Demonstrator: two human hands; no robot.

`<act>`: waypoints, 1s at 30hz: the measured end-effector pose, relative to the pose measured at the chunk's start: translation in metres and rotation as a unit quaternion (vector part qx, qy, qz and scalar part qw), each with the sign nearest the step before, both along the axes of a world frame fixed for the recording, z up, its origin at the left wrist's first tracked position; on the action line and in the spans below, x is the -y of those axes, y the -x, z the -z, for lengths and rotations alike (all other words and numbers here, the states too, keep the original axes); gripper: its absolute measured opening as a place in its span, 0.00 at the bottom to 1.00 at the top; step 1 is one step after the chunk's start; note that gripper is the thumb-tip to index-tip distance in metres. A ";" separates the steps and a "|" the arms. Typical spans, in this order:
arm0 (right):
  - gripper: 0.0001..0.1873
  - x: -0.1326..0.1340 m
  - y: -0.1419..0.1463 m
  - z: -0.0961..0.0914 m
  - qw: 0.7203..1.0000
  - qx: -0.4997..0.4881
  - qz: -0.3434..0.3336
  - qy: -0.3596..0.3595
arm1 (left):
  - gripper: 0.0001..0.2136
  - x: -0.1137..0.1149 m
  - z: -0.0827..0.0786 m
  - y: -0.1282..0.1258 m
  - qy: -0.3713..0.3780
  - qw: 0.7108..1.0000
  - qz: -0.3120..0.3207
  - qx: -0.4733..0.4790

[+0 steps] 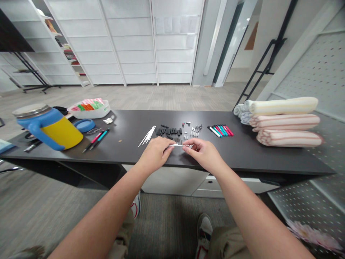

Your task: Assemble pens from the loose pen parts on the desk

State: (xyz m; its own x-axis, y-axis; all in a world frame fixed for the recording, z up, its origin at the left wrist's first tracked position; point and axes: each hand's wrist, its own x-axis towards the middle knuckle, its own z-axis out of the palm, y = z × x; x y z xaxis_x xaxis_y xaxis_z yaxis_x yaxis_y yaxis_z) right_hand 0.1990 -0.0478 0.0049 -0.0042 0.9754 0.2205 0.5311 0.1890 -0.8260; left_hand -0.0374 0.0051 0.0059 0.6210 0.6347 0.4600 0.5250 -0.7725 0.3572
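Because the rod is slim, my left fingers and right fingers close on its ends, presumably for control.

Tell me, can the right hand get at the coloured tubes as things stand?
Probably yes: the coloured tubes lie close by, beyond and to the right of the right hand, with just tabletop between. It would likely have to release the thin white rod first.

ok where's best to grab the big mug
Probably by its blue handle, coming from the near left: the loop juts out that way in plain view, while the mug itself looks bulky to wrap around.
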 end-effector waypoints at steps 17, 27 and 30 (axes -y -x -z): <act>0.14 -0.009 -0.011 0.004 0.867 -0.475 0.124 -0.087 | 0.09 -0.014 0.001 0.009 0.178 0.938 -0.135 0.266; 0.17 -0.009 -0.010 0.001 0.850 -0.496 0.142 -0.107 | 0.13 -0.026 0.012 0.012 0.223 0.863 -0.116 0.438; 0.19 -0.001 -0.014 -0.008 0.862 -0.447 0.162 -0.177 | 0.12 -0.030 0.013 0.013 0.227 0.821 -0.126 0.509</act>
